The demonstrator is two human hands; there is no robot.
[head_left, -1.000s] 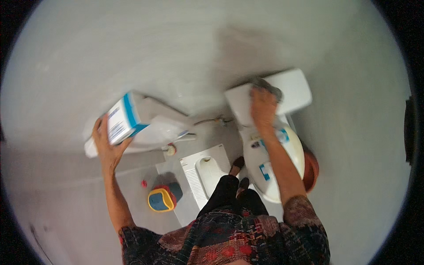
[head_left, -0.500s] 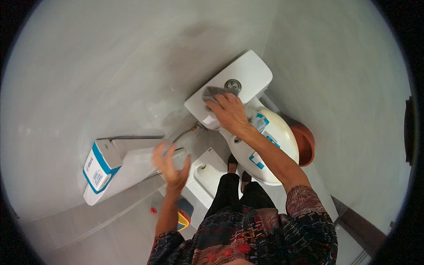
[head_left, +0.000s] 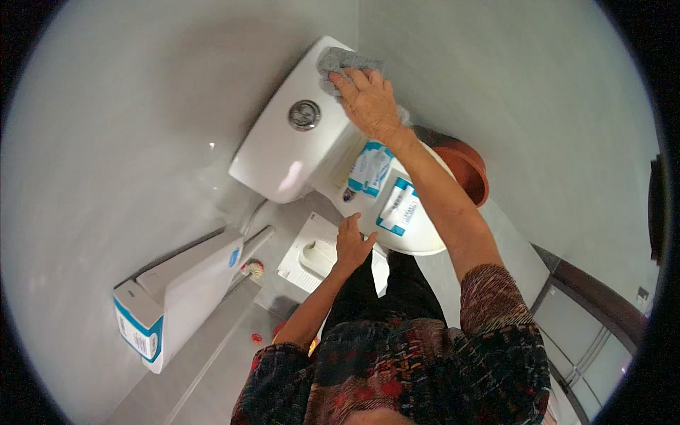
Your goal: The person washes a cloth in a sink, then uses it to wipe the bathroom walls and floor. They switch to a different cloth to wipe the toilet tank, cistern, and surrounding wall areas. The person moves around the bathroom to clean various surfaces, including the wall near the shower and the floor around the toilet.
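My right hand [head_left: 372, 106] presses a grey cloth [head_left: 354, 64] onto the far right end of the white toilet tank [head_left: 273, 145]. Its fingers lie bent over the cloth's near edge. In the tank's top sits a round chrome flush button [head_left: 304, 115]. Empty and with its fingers apart, my left hand [head_left: 352, 244] hovers beside the front left of the toilet lid [head_left: 425, 237]. Two blue-and-white packets [head_left: 370, 168] lie on that lid, one nearer the tank; my right forearm passes above the lid's right part.
A reddish-brown bucket [head_left: 464, 170] stands right of the toilet. On the left, a white tank [head_left: 202, 283] on the wall bears a blue-and-white box [head_left: 138, 322]. A squat pan [head_left: 312, 255] is set in the floor, with a brush [head_left: 253, 268] nearby.
The cloth and my right hand have slid from the tank's left-middle to its far right end. My left hand has moved right, toward the toilet lid. The view has shifted.
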